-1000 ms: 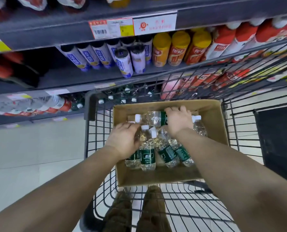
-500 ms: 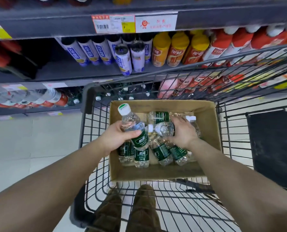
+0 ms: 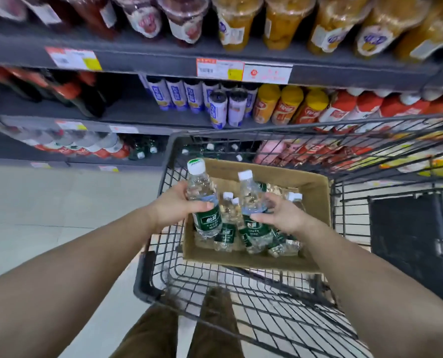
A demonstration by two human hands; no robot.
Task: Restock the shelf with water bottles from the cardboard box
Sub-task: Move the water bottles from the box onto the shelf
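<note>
An open cardboard box [image 3: 314, 202] sits in a wire shopping cart [image 3: 241, 301] and holds several small water bottles with green labels [image 3: 228, 228]. My left hand [image 3: 173, 206] grips one such bottle [image 3: 203, 200] upright above the box's left edge, white cap up. My right hand [image 3: 283, 214] grips a second bottle [image 3: 252, 202] lifted above the box's middle. On the lowest shelf [image 3: 148, 151], behind the cart's front, stand more green-labelled water bottles.
Shelves ahead carry purple-white cans [image 3: 217, 109], yellow-capped bottles [image 3: 287, 104], red-white bottles [image 3: 344, 109] and fruit jars [image 3: 279, 19] on top. Pale tiled floor [image 3: 47, 215] lies to the left. A dark panel [image 3: 406, 241] is beyond the cart's right side.
Both hands have risen out of the box. The right hand has lifted its bottle upright, and the left hand's bottle is higher. The view has tilted up toward the shelves.
</note>
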